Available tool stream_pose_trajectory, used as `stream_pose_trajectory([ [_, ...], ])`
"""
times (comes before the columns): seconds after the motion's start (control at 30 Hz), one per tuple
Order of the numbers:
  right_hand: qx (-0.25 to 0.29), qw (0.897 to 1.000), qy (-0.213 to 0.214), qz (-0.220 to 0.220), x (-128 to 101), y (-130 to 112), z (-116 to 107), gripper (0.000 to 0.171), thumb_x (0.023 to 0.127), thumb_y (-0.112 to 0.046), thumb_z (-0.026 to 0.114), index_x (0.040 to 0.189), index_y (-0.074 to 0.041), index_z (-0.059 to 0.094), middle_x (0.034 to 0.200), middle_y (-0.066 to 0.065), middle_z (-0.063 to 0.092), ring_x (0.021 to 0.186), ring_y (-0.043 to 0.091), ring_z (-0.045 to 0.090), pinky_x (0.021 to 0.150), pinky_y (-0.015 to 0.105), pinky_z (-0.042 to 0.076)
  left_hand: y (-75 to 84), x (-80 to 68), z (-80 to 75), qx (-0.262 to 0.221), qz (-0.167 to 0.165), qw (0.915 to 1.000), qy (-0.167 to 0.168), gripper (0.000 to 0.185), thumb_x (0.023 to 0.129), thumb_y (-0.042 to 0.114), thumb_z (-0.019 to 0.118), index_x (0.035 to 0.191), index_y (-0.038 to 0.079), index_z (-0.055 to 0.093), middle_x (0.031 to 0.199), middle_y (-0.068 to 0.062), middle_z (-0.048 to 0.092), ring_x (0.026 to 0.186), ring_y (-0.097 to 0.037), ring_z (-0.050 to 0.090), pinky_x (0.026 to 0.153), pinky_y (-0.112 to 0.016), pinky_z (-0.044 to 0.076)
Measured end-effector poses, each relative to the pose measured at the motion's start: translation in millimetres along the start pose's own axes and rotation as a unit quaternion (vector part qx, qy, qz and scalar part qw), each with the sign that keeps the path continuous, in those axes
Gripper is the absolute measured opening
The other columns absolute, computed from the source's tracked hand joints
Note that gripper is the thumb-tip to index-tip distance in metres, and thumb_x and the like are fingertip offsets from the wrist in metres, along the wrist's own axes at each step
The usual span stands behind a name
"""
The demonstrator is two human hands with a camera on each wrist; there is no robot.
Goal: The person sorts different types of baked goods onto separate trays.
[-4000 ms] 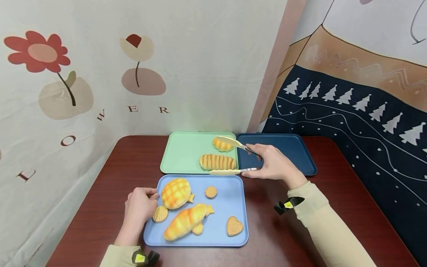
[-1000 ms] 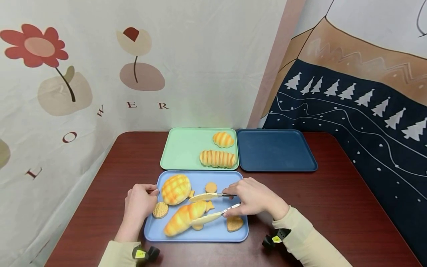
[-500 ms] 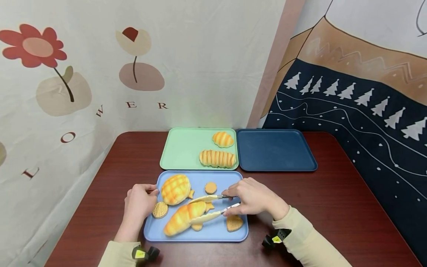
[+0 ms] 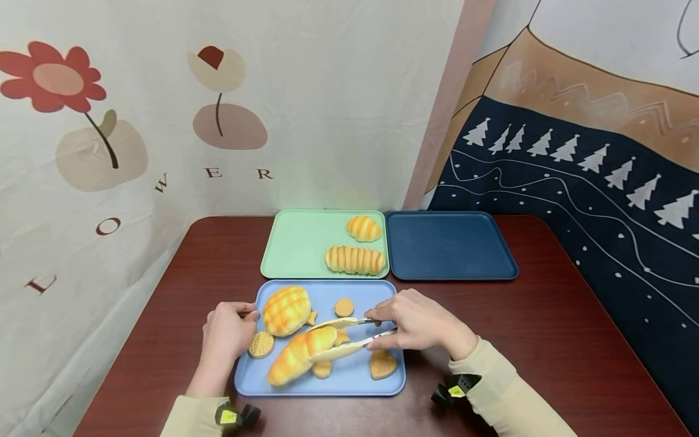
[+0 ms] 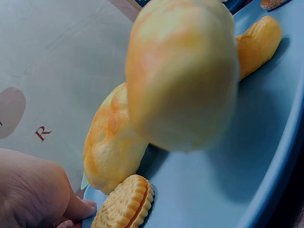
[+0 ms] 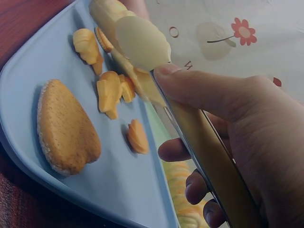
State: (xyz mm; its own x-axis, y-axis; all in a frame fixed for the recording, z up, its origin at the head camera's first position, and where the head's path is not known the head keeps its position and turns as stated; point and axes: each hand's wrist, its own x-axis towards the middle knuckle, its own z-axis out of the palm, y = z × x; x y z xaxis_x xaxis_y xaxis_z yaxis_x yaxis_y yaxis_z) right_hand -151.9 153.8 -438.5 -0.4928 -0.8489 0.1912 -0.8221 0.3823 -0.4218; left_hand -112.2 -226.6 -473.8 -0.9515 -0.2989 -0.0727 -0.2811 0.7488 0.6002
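Tongs (image 4: 349,340) closed on fish-shaped bread (image 4: 300,355) (left of right hand (image 4: 420,328)).

The only words to read are big brown letters on the flower cloth (image 4: 164,121) that hangs behind the counter. In the head view they stand apart from each other and curve up from left to right: L (image 4: 36,284), O (image 4: 108,227), W (image 4: 161,184), E (image 4: 214,173) and R (image 4: 264,174). In the left wrist view one red-brown R (image 5: 42,133) shows on the same cloth. The other hanging cloth (image 4: 573,152), with little white trees, has no letters. No other words or numbers can be read.
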Motion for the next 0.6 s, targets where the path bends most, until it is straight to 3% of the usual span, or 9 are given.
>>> stream_pose_trajectory([
  [0.17,-0.002,1.0,0.023,-0.018,-3,2,-4,0.047,0.097,-0.055,0.073,0.122,-0.015,0.079,0.106,-0.006,0.078,0.08,-0.003,0.066,0.067,0.016,0.049,0.0,0.1,-0.1,0.001,-0.002,1.0,0.0,0.03,0.098,0.016,0.07,0.122,0.0,0.078,0.117,-0.023,0.075,0.097,-0.041,0.068,0.073,-0.051,0.048],
  [0.37,-0.01,0.998,0.052,-0.039,-5,5,-9,0.038,0.098,-0.051,0.074,0.116,-0.018,0.078,0.088,-0.012,0.07,0.061,-0.007,0.042,0.054,0.013,0.035,0.2,0.2,0.7,0.004,0.0,1.0,0.003,0.03,0.098,0.015,0.07,0.123,-0.001,0.077,0.115,-0.022,0.076,0.096,-0.039,0.068,0.071,-0.049,0.048],
  [0.6,-0.012,0.996,0.081,-0.032,-8,7,-17,0.044,0.096,-0.049,0.077,0.12,-0.013,0.079,0.091,-0.013,0.071,0.055,-0.008,0.038,0.05,0.013,0.032,-0.4,0.0,1.9,0.002,-0.001,1.0,0.001,0.031,0.098,0.014,0.07,0.123,-0.002,0.077,0.114,-0.023,0.075,0.09,-0.036,0.068,0.067,-0.044,0.047],
])
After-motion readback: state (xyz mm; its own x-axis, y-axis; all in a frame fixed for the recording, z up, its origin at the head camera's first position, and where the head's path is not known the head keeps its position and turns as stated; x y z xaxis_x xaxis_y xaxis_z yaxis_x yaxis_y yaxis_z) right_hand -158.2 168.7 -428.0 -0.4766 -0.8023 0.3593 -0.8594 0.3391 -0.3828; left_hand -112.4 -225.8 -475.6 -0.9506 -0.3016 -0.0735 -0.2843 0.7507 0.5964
